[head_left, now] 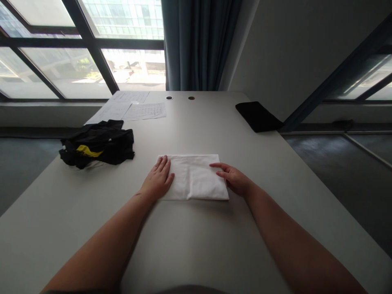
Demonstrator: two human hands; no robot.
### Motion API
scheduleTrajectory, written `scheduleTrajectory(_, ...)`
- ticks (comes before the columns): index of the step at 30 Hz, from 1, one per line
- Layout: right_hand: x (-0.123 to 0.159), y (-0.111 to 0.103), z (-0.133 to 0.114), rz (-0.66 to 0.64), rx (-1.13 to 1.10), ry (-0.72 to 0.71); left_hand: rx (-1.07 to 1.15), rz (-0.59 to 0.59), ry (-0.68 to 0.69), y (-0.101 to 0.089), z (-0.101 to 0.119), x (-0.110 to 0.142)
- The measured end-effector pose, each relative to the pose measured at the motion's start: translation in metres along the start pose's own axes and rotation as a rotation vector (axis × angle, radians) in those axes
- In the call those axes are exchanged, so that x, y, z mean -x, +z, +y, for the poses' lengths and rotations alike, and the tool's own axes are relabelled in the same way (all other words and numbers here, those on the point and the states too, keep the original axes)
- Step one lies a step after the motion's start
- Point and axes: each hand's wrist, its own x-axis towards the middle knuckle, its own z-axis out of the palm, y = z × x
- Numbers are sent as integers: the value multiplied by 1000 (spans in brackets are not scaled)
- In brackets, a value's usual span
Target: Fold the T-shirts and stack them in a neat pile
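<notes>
A folded white cloth [200, 179] lies flat on the white table, with a crease running down near its middle. My left hand [157, 177] rests palm down on its left side, fingers stretched out. At the right edge, my right hand [234, 177] has its index finger and thumb apart over the cloth. The remaining fingers of that hand are partly hidden. Whether the cloth is one garment or a plain piece of fabric cannot be made out.
A crumpled black garment with a yellow patch [101, 145] lies at the left. Behind it are several printed papers [143, 111]. A flat black item [257, 116] sits by the table's [196, 245] right edge. Two cable holes, windows and a dark curtain [199, 45] are at the back.
</notes>
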Motion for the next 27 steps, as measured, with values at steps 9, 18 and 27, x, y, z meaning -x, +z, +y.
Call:
scheduleTrajectory(9,9,8,-9,-67,218,24,-17,17,-25,-4,4,0)
scheduleTrajectory(18,6,9,-3,7,146,-43,110,-17,-16,-7,1,0)
scheduleTrajectory(27,-3,2,-3,-14,121,-12,209,32,31,1,-7,-1)
